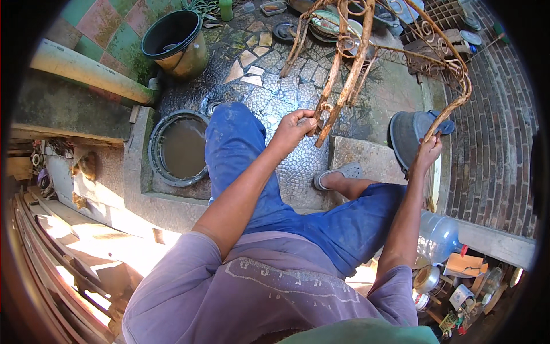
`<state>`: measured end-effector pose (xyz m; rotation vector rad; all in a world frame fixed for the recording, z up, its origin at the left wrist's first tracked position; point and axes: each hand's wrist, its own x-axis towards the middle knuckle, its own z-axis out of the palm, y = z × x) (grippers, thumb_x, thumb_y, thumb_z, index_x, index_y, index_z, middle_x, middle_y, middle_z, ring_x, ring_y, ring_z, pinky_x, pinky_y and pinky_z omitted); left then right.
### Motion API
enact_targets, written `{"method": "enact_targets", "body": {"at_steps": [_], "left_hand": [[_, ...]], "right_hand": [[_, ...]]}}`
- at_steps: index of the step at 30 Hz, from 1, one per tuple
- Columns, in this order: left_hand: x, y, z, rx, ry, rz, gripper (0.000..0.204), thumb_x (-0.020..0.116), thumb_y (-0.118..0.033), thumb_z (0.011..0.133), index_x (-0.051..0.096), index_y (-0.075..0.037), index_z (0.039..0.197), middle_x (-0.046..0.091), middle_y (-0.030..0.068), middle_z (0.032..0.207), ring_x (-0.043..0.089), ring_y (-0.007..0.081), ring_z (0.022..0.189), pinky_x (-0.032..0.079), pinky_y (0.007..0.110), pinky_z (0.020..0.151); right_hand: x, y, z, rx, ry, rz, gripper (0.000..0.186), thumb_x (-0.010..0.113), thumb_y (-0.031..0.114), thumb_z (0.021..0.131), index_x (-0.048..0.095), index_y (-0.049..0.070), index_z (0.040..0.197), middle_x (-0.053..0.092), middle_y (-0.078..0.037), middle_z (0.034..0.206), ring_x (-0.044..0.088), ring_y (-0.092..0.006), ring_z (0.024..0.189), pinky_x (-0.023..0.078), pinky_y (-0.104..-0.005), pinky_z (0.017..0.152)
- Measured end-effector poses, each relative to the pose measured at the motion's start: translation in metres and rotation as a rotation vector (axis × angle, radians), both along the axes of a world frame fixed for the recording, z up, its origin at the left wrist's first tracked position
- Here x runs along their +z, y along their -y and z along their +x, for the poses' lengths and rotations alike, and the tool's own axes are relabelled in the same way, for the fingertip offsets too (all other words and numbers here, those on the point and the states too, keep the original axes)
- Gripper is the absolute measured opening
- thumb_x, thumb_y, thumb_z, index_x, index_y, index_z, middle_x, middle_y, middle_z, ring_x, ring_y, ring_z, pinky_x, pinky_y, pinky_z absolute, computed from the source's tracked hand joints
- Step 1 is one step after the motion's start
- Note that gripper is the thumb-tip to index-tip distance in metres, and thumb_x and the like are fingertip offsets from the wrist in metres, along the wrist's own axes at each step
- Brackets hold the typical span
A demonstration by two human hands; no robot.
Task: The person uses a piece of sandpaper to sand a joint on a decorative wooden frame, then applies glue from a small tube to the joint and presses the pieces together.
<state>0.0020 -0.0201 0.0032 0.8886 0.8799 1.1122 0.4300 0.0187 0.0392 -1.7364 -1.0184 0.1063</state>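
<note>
A brown, rough-surfaced frame (350,74) with long legs and curled metal scrollwork fills the upper middle and right of the view, tilted above the tiled floor. My left hand (295,132) is closed on one of its leg ends, just over my bent left knee. My right hand (428,150) grips the long curved bar on the frame's right side, beside a dark plastic tub (408,137). Both forearms reach up from the lower edge. My fingers partly hide the bars where they hold them.
A round basin of murky water (182,148) lies left of my leg, below a bucket (175,51). Stacked dishes (323,26) sit behind the frame. A brick surface (487,160), a clear water jug (435,235) and clutter line the right; wooden planks (51,269) lie lower left.
</note>
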Motion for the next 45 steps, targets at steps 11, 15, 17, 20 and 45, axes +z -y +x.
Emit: {"method": "enact_targets", "body": {"at_steps": [11, 15, 17, 20, 45], "left_hand": [[0.083, -0.050, 0.002, 0.447, -0.171, 0.463, 0.046, 0.053, -0.014, 0.097, 0.039, 0.005, 0.137, 0.057, 0.0125, 0.117, 0.060, 0.0164, 0.103, 0.048, 0.027, 0.090], [0.108, -0.099, 0.023, 0.523, -0.212, 0.602, 0.042, 0.058, -0.010, 0.096, 0.043, 0.003, 0.133, 0.060, 0.0108, 0.109, 0.061, 0.0136, 0.097, 0.049, 0.025, 0.083], [0.106, -0.112, 0.032, 0.530, -0.440, 0.573, 0.038, 0.060, -0.009, 0.095, 0.048, 0.002, 0.130, 0.062, 0.0084, 0.102, 0.060, 0.0113, 0.089, 0.049, 0.025, 0.077], [0.100, -0.120, 0.038, 0.572, -0.506, 0.577, 0.032, 0.062, -0.008, 0.092, 0.055, 0.001, 0.122, 0.067, 0.0157, 0.099, 0.066, 0.0215, 0.089, 0.050, 0.032, 0.080], [0.024, 0.061, 0.009, 0.383, -0.860, 0.597, 0.025, 0.065, 0.005, 0.086, 0.067, 0.001, 0.110, 0.065, 0.0208, 0.123, 0.065, 0.0313, 0.112, 0.052, 0.036, 0.093]], "right_hand": [[-0.002, -0.004, -0.012, -0.121, 0.118, -0.011, 0.043, 0.044, 0.035, 0.104, 0.055, -0.005, 0.116, 0.064, -0.018, 0.095, 0.066, -0.0266, 0.079, 0.052, -0.0384, 0.073], [0.003, -0.004, -0.022, -0.142, 0.099, -0.036, 0.040, 0.044, 0.034, 0.104, 0.056, -0.002, 0.116, 0.067, -0.024, 0.098, 0.067, -0.0386, 0.087, 0.049, -0.0465, 0.078], [0.003, -0.002, -0.025, -0.156, 0.114, -0.037, 0.040, 0.043, 0.034, 0.104, 0.057, -0.002, 0.116, 0.066, -0.025, 0.098, 0.066, -0.0401, 0.089, 0.048, -0.0470, 0.079], [0.006, -0.002, -0.025, -0.178, 0.116, -0.062, 0.040, 0.043, 0.034, 0.103, 0.057, -0.002, 0.116, 0.066, -0.027, 0.099, 0.065, -0.0425, 0.092, 0.048, -0.0481, 0.081], [0.010, 0.000, -0.031, -0.241, 0.182, -0.131, 0.043, 0.040, 0.034, 0.103, 0.057, -0.003, 0.115, 0.066, -0.030, 0.104, 0.063, -0.0461, 0.099, 0.046, -0.0515, 0.085]]}}
